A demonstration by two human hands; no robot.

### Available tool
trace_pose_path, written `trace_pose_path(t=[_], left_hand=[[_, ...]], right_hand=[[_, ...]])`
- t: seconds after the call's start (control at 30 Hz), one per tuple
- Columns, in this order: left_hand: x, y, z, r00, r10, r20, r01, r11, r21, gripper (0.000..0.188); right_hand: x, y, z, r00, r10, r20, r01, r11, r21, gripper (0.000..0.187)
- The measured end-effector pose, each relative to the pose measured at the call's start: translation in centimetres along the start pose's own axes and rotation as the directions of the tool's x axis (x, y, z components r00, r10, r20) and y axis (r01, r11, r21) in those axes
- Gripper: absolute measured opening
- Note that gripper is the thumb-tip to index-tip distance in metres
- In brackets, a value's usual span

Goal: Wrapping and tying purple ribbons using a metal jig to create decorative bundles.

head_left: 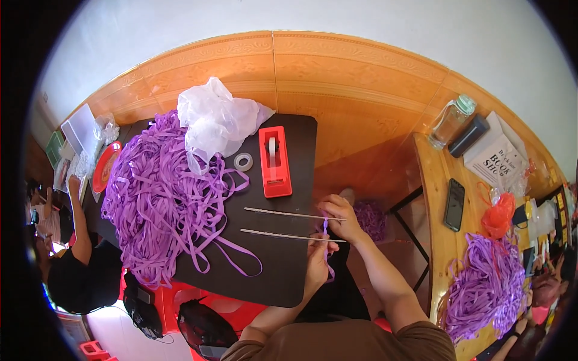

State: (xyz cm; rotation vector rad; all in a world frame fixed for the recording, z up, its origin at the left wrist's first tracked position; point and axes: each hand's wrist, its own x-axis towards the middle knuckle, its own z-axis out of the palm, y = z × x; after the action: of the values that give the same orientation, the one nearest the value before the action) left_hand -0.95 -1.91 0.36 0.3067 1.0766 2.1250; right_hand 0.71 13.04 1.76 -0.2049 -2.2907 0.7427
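Note:
Just past the right edge of the black table (295, 219), a narrow purple ribbon (326, 226) runs between my two hands. My right hand (341, 215) pinches its upper part, beside the far metal rod (289, 213). Lower down, my left hand (317, 265) is closed on the ribbon beside the near metal rod (283, 235), and a short end hangs below. Both thin rods lie roughly parallel across the table and stick out over its edge. How they are fixed, and the exact fingertip contact, cannot be made out.
A big heap of purple ribbon (159, 204) covers the table's left, with a white plastic bag (217, 120), tape roll (243, 162) and red tape dispenser (275, 180) nearby. On the wooden table (430, 198) are a phone (454, 204), bottle (448, 123) and more ribbon (486, 286). Other people sit at both sides.

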Motion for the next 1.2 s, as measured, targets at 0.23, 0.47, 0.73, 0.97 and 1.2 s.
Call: trace_pose_path(t=[0.23,0.47,0.73,0.97,1.2], left_hand=[[-2.6,0.4,-0.3,0.984,-0.152,0.091,0.152,0.988,0.007,0.016],[-9.9,2.2,-3.7,0.920,-0.355,0.166,0.330,0.930,0.161,0.019],[-13.1,4.3,-6.0,0.896,-0.381,0.229,0.348,0.922,0.172,0.019],[-13.7,4.6,-6.3,0.931,-0.315,0.183,0.281,0.941,0.190,0.015],[-13.1,4.2,-7.7,0.905,-0.412,0.111,0.390,0.904,0.177,0.014]], right_hand=[[-5.8,-0.9,1.3,0.992,0.076,0.104,-0.091,0.985,0.148,0.022],[-10.8,-7.7,-0.2,0.974,0.174,0.142,-0.183,0.982,0.048,0.018],[-16.2,-12.1,1.9,0.943,0.302,0.136,-0.331,0.838,0.434,0.014],[-18.7,-14.8,1.8,0.756,0.556,0.346,-0.616,0.425,0.663,0.016],[-20.9,-17.6,2.0,0.618,0.661,0.426,-0.737,0.300,0.605,0.013]])
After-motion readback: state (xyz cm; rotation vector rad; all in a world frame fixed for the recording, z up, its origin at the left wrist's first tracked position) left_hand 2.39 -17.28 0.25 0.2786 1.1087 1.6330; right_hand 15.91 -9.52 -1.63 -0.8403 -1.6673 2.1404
